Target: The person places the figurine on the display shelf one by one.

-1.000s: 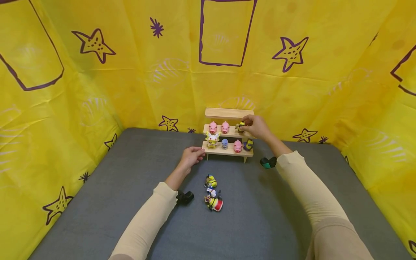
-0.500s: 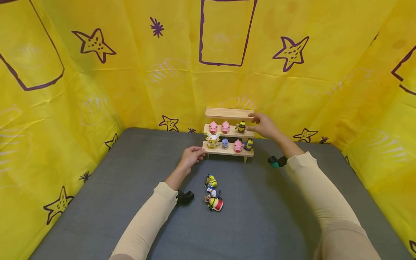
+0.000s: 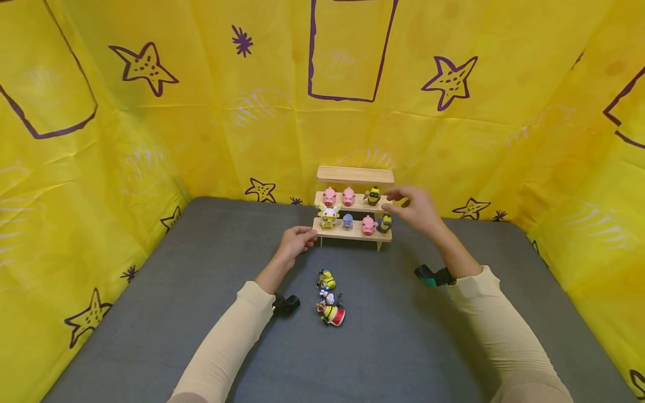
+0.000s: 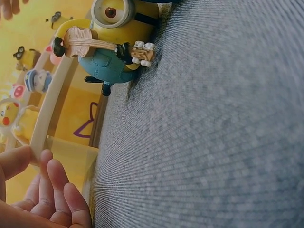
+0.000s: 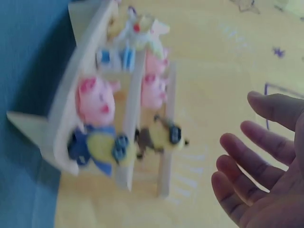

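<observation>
Head view: my left hand [image 3: 297, 244] pinches the wooden rack [image 3: 355, 174], my right hand [image 3: 419, 210] holds nothing
I grip the lowest tier [image 3: 339, 233] by its left end; the right, fingers relaxed, hangs just beside the middle tier [image 3: 360, 205], where a careless brush could topple the goggled figure [image 3: 373, 196]. A tug from my left could tip the pink pigs [image 3: 349, 197], while the guitar figure [image 3: 327, 279] lies apart on the grey cloth [image 3: 216, 268]

The pale wooden three-tier stand [image 3: 355, 174] is upright. Its middle tier [image 3: 360, 204] carries two pink pig figures [image 3: 348, 196] and, to their right, an upright goggled Minion figure [image 3: 373, 196]; the lower tier [image 3: 347, 234] bears, left to right, a white-hooded yellow figure [image 3: 328, 218], a blue-capped figure [image 3: 347, 222], another pink pig [image 3: 368, 225] and a Minion in blue [image 3: 385, 224].
</observation>
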{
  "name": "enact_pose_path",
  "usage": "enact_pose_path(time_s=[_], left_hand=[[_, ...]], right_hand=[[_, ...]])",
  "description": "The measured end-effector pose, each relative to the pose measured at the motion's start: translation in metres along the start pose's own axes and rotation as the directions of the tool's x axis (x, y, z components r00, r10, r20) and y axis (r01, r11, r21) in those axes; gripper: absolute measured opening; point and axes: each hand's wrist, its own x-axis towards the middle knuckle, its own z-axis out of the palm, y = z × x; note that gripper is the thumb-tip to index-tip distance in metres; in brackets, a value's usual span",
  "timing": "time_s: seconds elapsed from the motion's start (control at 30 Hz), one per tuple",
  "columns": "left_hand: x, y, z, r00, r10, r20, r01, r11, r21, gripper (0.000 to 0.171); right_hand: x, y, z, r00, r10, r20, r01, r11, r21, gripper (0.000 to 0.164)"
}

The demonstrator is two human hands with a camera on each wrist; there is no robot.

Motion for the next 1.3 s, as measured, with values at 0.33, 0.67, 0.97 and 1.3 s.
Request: enact_pose_path(time_s=[0.33, 0.67, 0.97, 1.3], left_hand=[[0.000, -0.001, -0.001, 1.000, -0.003, -0.002, 0.003, 1.000, -0.003, 0.033], [0.000, -0.004, 0.001, 1.000, -0.001, 0.005, 0.001, 1.000, -0.016, 0.032], [0.001, -0.006, 0.002, 1.000, 0.014, 0.015, -0.013, 0.999, -0.035, 0.032], [0.002, -0.003, -0.001, 1.000, 0.021, 0.012, -0.021, 1.000, -0.022, 0.034]], right_hand=[[-0.028, -0.014, 0.046, 0.981, -0.138, 0.138, 0.129, 0.989, 0.072, 0.020], [-0.043, -0.012, 0.103, 0.900, -0.179, 0.398, 0.171, 0.984, 0.058, 0.017], [-0.051, -0.014, 0.130, 0.839, -0.129, 0.529, 0.131, 0.991, 0.034, 0.019], [-0.052, -0.020, 0.143, 0.853, -0.131, 0.506, 0.159, 0.987, -0.013, 0.021]])
